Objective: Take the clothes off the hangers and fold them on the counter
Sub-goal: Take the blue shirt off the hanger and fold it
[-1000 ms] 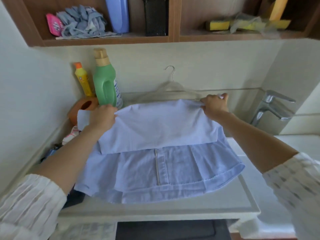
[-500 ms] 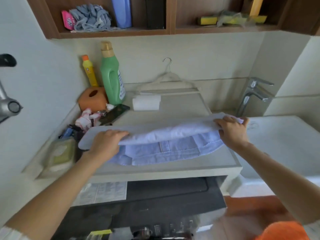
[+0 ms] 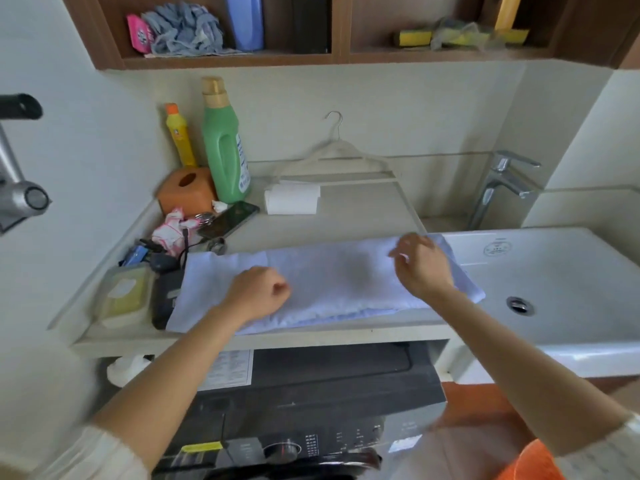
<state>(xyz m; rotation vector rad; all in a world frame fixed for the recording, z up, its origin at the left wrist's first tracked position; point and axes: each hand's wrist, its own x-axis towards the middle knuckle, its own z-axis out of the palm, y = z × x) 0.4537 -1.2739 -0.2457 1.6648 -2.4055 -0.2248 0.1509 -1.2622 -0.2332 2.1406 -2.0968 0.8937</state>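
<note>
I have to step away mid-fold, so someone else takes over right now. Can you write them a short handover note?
Left hand: fingers loosely curled, over the left part of the blue shirt; no clear grip.
Right hand: over the shirt's right part, fingers blurred, grip unclear.
The shirt lies folded into a long strip across the front of the counter, its right end overhanging the sink.
The bare hanger leans on the back wall.
Done: shirt off the hanger, folded lengthwise.
Left: probably fold the strip in from its ends into a compact stack.
</note>
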